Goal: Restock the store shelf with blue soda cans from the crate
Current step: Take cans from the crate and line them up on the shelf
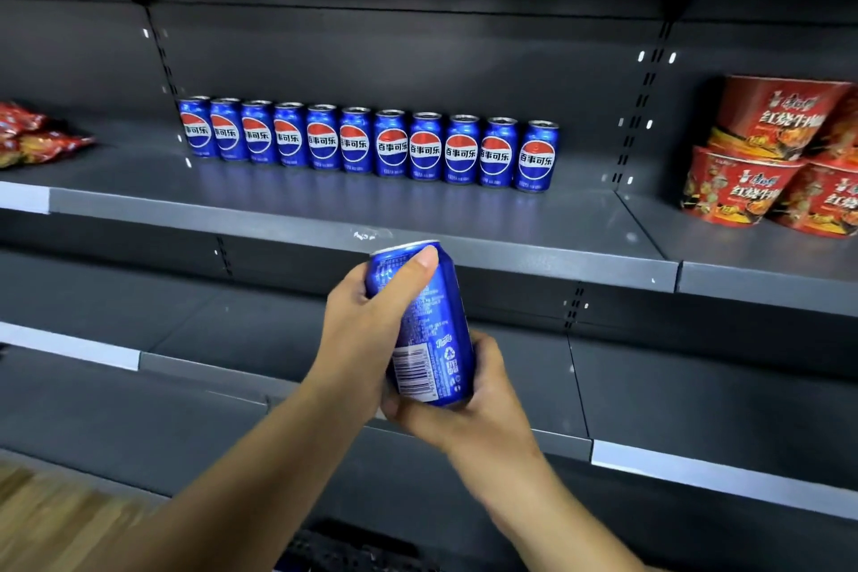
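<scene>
Cans on shelf (325, 218): eleven in a row (369, 139) along its back, room left at the row's right end; twelfth can (420, 325) in transit below the front edge, left hand (367, 330) and right hand (469, 399) both wrapped round it.

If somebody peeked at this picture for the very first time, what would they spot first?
Probably the blue soda can in the middle, tilted and gripped by both the left hand and the right hand. Next, the neat row of blue cans standing at the back of the dark shelf. Then the bright red noodle bowls stacked at the right end.
</scene>
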{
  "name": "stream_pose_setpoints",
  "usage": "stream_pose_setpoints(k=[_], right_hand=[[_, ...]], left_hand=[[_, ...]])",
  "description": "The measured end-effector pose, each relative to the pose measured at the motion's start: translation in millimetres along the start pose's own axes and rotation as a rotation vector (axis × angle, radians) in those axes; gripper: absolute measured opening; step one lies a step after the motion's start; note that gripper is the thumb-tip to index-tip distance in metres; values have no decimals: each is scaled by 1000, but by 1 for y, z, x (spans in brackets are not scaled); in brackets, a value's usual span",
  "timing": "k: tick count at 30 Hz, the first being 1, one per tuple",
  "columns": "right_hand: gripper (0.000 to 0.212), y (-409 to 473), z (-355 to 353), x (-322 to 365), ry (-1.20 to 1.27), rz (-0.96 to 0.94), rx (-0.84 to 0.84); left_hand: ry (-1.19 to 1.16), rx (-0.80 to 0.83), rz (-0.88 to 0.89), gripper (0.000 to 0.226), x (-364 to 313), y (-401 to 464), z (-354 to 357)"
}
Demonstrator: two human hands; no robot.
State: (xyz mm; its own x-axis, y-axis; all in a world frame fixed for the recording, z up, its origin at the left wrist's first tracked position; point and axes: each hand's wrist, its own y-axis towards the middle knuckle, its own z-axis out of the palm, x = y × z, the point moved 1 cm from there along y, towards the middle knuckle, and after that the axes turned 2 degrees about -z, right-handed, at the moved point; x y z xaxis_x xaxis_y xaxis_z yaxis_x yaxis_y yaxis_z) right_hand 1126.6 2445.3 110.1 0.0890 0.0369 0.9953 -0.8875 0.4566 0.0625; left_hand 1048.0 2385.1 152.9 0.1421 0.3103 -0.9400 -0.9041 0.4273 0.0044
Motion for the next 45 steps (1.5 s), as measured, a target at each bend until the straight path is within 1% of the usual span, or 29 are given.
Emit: stream_pose_setpoints(k=[3,5,6,7,9,10,12,13,14,16,19,21,23,24,26,27,28,30,31,33,35,36,38,39,41,43,45], right_hand=[[75,-2,-8,7,154,21,143],[90,-3,-9,7,280,30,207],[94,-3,-9,6,349,44,242],[93,-3,-9,5,416,65,280],[82,-4,-9,3,484,71,326],[81,-4,-10,1,481,55,316],[89,-4,-8,1,438,12,247],[91,-4,-7,3,431,-10,211],[88,-4,-6,5,433,-40,182],[77,-4,-4,12,414,-93,136],[66,-3,-1,17,331,-134,90],[69,-3,0,19,271,-147,77],[76,-5,-2,22,273,-147,103],[82,-5,-4,23,308,-140,132],[102,-5,-7,24,378,-100,194],[107,-4,-7,23,398,-71,223],[108,-3,-6,22,404,-46,251],[104,-3,-2,20,397,-13,273],[101,-3,0,20,391,-11,263],[83,-3,1,21,371,-20,202],[66,-4,4,23,343,-46,138],[63,-4,7,23,320,-64,104],[64,-2,15,21,248,-107,14],[65,-2,20,19,195,-130,-47],[71,1,29,15,62,-171,-139],[74,-1,36,15,-9,-185,-155],[68,-4,42,15,-5,-191,-117]], left_hand=[[-15,35,-64,47,-6,1,-3],[-46,80,-133,51,-7,1,-4],[-60,106,-152,52,-7,1,-5],[-60,126,-153,55,-6,0,-6],[-51,142,-153,61,-2,-1,-8],[-50,148,-161,69,-2,-2,-8],[-40,171,-159,84,-3,-3,-7],[-30,186,-137,83,-5,-5,-6],[-26,195,-99,76,-8,-7,-3],[-15,190,-14,61,-14,-11,3],[29,154,71,57,-19,-13,9],[51,134,93,47,-22,-14,11],[40,114,73,44,-26,-12,10],[25,105,44,48,-28,-11,9],[-27,122,-53,60,-30,-6,6],[-54,135,-100,62,-30,-4,4],[-80,150,-139,62,-31,-3,4],[-107,182,-188,72,-30,-1,2],[-105,192,-207,78,-29,0,2],[-84,194,-230,86,-27,2,0],[-66,171,-214,89,-24,4,-3],[-62,149,-199,95,-24,4,-5],[-63,94,-178,105,-22,4,-8],[-65,79,-167,104,-22,5,-11],[-59,49,-136,96,-23,5,-16],[-65,21,-105,89,-26,5,-22],[-80,31,-98,80,-29,5,-30]])
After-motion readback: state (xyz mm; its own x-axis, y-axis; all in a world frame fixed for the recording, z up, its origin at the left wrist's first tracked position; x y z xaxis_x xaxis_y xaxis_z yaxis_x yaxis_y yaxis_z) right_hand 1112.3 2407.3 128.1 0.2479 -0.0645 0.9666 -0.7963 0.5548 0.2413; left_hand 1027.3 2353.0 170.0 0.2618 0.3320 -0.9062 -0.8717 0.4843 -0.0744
